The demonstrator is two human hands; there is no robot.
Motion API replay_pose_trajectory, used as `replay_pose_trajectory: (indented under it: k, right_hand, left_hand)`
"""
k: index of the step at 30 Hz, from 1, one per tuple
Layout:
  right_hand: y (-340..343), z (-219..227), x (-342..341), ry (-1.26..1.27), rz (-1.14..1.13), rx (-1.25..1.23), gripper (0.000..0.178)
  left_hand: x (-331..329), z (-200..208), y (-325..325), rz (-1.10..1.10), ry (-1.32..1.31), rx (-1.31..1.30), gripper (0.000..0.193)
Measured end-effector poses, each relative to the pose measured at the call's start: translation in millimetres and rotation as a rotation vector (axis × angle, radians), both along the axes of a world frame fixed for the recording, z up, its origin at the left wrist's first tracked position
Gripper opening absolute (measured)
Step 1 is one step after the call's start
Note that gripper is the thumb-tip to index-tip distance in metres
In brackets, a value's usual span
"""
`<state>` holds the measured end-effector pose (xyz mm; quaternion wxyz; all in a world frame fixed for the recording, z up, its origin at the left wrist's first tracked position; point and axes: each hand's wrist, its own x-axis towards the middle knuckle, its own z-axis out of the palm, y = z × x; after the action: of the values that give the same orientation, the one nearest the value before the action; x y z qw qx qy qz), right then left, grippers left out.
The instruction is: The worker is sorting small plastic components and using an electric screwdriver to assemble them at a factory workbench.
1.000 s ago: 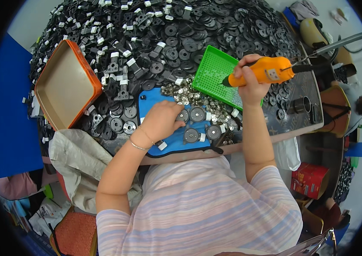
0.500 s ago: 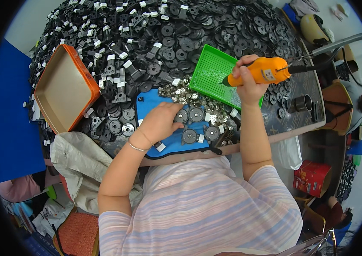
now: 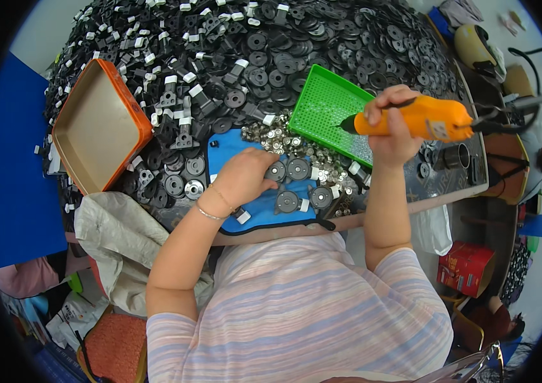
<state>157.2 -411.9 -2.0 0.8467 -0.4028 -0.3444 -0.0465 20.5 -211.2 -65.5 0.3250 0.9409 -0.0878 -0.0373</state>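
My right hand (image 3: pixel 398 127) is wrapped round an orange electric screwdriver (image 3: pixel 440 121); its dark tip points left over a green perforated tray (image 3: pixel 325 105) with small shiny pieces in it. My left hand (image 3: pixel 243 179) lies on a blue mat (image 3: pixel 258 220), thumb and fingers at either side of a black round wheel part (image 3: pixel 275 171); how firmly they grip it does not show. More such parts sit beside it, among them a black wheel part (image 3: pixel 298 168) and another black wheel part (image 3: pixel 288 202) with white tabs. Small silvery metal pieces (image 3: pixel 277 137) are heaped between mat and tray.
Behind the mat rises a large heap of black plastic parts (image 3: pixel 271 57), some white-tipped. An orange tray (image 3: pixel 102 131) stands at the left. A metal cup (image 3: pixel 455 156) sits on the table at the right. A pale cloth sack (image 3: pixel 114 236) hangs at the near left.
My right hand and the screwdriver have shifted to the right, the tip staying above the green tray. My left hand remains by the same wheel part.
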Motion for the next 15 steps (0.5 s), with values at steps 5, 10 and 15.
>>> replay_pose_trajectory:
  k: [5, 10, 15]
  right_hand:
    - [18.7, -3.9, -37.8, -0.045, 0.220, -0.126, 0.024]
    - [47.1, -10.2, -55.5, -0.105, 0.309, -0.262, 0.024]
    - [64.0, -19.8, -62.9, -0.050, 0.282, -0.326, 0.021]
  left_hand:
    - [1.5, -0.5, 0.7, 0.002, 0.009, -0.024, 0.047]
    - [3.1, 1.6, 0.3, -0.013, 0.010, -0.023, 0.044]
    - [4.6, -15.6, 1.6, -0.002, 0.021, -0.076, 0.034]
